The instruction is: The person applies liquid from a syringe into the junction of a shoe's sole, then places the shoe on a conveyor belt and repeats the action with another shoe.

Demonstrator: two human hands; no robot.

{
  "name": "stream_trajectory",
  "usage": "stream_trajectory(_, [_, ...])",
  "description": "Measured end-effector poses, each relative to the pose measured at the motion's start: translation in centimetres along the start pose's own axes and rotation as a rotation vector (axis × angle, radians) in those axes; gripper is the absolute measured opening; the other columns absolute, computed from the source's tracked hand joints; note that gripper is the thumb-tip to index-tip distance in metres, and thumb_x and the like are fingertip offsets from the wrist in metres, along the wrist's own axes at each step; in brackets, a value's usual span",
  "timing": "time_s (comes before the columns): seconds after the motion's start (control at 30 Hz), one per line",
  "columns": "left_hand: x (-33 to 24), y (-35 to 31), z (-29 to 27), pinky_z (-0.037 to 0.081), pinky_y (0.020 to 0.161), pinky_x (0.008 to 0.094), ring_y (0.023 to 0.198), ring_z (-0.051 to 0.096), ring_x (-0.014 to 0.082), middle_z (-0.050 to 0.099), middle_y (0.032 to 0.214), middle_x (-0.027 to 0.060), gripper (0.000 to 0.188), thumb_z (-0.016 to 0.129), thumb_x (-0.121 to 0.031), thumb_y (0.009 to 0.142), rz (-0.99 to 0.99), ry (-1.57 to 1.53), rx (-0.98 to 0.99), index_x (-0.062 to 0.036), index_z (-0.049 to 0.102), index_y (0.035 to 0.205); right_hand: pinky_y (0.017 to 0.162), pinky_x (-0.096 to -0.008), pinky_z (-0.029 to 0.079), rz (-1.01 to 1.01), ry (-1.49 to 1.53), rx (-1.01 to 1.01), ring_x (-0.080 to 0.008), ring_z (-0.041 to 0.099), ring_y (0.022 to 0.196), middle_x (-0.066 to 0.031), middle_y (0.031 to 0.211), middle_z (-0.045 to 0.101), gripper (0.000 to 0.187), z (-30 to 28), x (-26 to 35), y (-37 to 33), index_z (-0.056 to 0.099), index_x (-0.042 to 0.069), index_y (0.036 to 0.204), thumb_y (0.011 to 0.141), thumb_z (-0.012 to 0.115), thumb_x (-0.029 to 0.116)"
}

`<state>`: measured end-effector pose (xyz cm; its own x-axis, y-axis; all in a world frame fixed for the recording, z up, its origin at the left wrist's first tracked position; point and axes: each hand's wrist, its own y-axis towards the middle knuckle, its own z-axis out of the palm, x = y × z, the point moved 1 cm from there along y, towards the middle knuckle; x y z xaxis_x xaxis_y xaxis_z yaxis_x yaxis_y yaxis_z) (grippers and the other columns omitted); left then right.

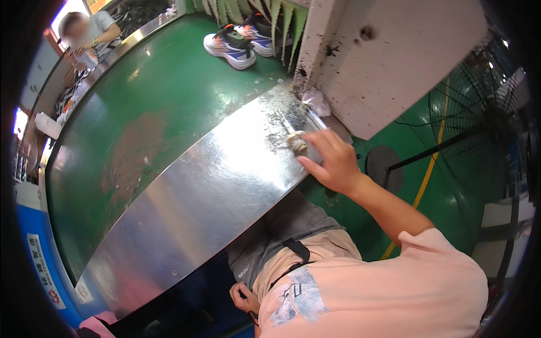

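The left hand rests low by the lap, beside the grey shorts, its fingers loosely curled; whether anything lies inside the curl I cannot tell. It is well apart from the things on the surface.

The right hand is much the nearer of the two. It reaches over the edge of the metal surface, thumb and index finger spread apart, the other fingers loosely bent. Nothing shows in its hold. A small cream-coloured wad lies on the surface just to the left of the index fingertip and beyond the thumb, close by the mouth of the gap between them. Whether the index finger touches it or only hangs over it I cannot tell. A thin pale stick runs from the wad's far side, its long axis pointing away from the person and slightly left, so the wad is the end nearer the hand.

Just past the fingers, a shiny rod slants the same way, with a crumpled white piece at its far end. Dark smears surround the stick. Farther off, a pair of sports shoes stands on the green belt, and a co-worker is at the far side.
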<state>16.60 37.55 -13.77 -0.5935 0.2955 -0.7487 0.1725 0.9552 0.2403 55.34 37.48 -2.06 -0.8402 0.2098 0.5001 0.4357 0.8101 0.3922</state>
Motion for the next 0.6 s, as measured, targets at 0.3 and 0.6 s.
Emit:
stream_trajectory(0.3, [3.9,6.1,5.5,0.043,0.058,0.0281,0.064,0.053,0.0201,0.056,0.076,0.0117,0.009,0.053,-0.004,0.080,0.076,-0.132,0.019,0.0025,0.057,0.078,0.074,-0.0370,0.044,0.037,-0.234,-0.078,-0.0287,0.048,0.091,-0.0111,0.092,0.051,0.050,3.7,-3.3,6.7,0.047,0.008,0.115,0.068,0.061,0.017])
stream_trajectory(0.6, [-5.8,14.4,3.9,0.043,0.057,0.0337,0.063,0.052,0.0289,0.053,0.073,0.0150,0.007,0.051,0.005,0.071,0.687,-0.206,0.307,0.0035,0.056,0.076,0.066,-0.0320,0.045,0.119,-0.140,0.014,-0.0255,0.054,0.076,-0.0082,0.085,0.053,0.037,0.7,-2.4,4.2,0.054,0.009,0.106,0.069,0.057,0.010])
